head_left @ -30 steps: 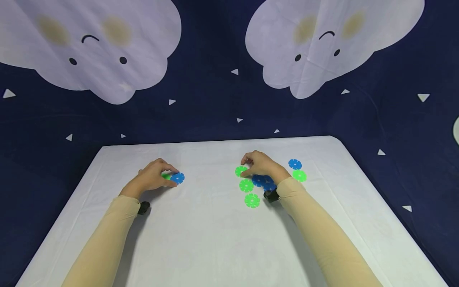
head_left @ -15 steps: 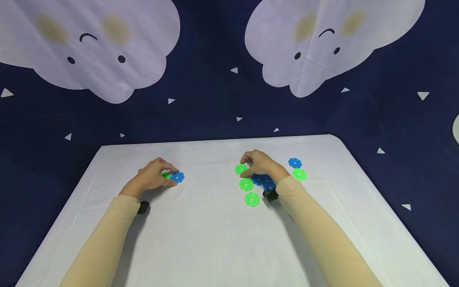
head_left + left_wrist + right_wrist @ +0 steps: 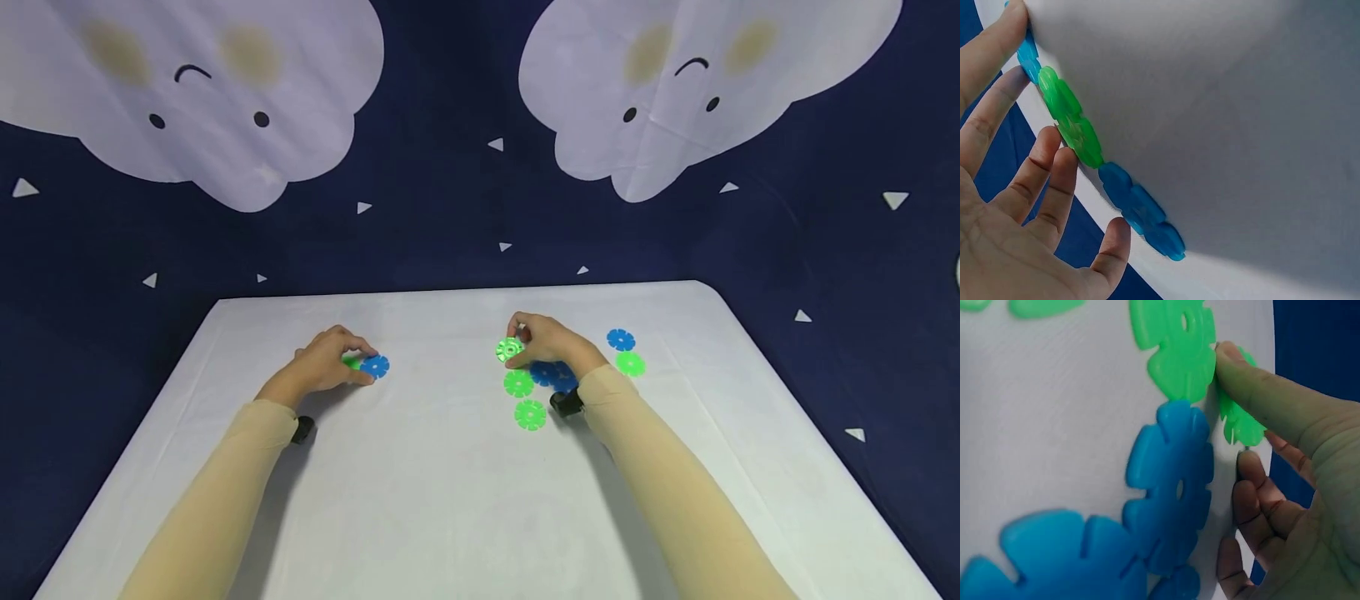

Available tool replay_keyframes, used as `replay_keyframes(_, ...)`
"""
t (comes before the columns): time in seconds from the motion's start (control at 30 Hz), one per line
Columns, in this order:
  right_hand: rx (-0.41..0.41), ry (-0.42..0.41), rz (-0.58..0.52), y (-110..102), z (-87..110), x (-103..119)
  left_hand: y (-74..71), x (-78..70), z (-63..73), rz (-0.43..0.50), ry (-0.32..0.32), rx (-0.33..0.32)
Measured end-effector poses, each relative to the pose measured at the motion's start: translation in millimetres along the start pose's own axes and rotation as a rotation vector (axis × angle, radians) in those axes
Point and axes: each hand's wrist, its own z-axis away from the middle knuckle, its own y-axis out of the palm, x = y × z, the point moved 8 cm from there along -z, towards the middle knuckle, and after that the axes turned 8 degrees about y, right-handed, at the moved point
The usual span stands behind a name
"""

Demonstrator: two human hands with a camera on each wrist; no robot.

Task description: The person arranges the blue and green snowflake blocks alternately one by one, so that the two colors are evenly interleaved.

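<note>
At the left of the head view, my left hand (image 3: 326,360) holds a blue notched disc (image 3: 374,367) by its edges between thumb and forefinger. A green notched disc (image 3: 1069,115) follows it in a row in the left wrist view, then another blue notched disc (image 3: 1141,209) near the little finger. My right hand (image 3: 551,340) pinches a different green notched disc (image 3: 510,349) between thumb and forefinger. That disc looks tilted and catches the light. Just below in the head view lies a flat green disc (image 3: 518,383), with blue discs (image 3: 543,373) partly under the hand.
A white-covered table (image 3: 420,500) bears the discs. One more green disc (image 3: 531,415) is nearer the person. Right of the right hand lie a blue disc (image 3: 621,339) and a green disc (image 3: 631,363). A dark blue cloth (image 3: 442,167) with clouds hangs behind.
The green disc in my right hand has tilted and moved slightly away from the flat green disc below it. My left hand has kept its hold on the blue disc.
</note>
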Motion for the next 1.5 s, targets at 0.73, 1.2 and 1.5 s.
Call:
replay_keyframes(0.73, 0.170, -0.022, -0.095, 1.9, -4.5, -8.1, 0.4, 0.1, 1.0, 0.007, -0.008, -0.009)
replay_keyframes(1.2, 0.154, -0.016, -0.111, 0.8, -7.4, -8.0, 2.8, 3.8, 0.2, 0.015, -0.008, -0.009)
replay_keyframes(1.5, 0.108, -0.014, -0.096, -4.1, -11.0, -6.7, 1.9, 3.2, -1.0, 0.014, -0.011, -0.004)
